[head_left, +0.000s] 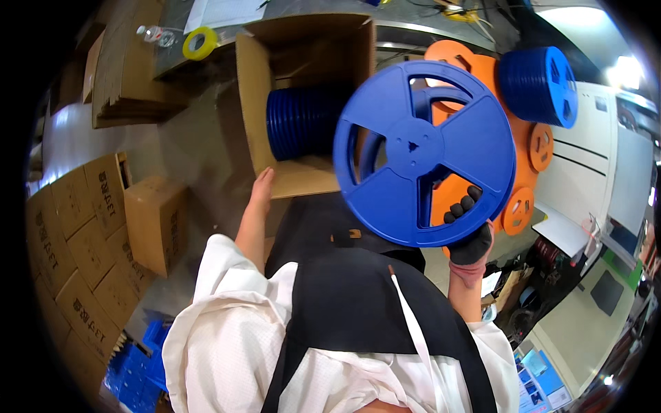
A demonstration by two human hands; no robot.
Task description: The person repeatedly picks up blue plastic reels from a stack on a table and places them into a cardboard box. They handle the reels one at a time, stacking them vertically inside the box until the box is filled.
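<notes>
The gloved right hand [470, 234] grips the flat blue plastic reel [424, 153] by its rim — face up for viewing; the bare left hand [261, 191], fingers loose, steadies the open cardboard box [253, 89] of stacked reels.

At my nine o'clock: sealed brown cardboard cartons [76, 234], stacked on the pale grey floor [200, 148]. Eleven o'clock: flattened cardboard sheets [127, 69] and a yellow tape roll [200, 43]. Seven o'clock: blue plastic crates [138, 368]. Three o'clock: white cabinet [585, 162]. Two o'clock: bright glare of a lamp [623, 71].
</notes>
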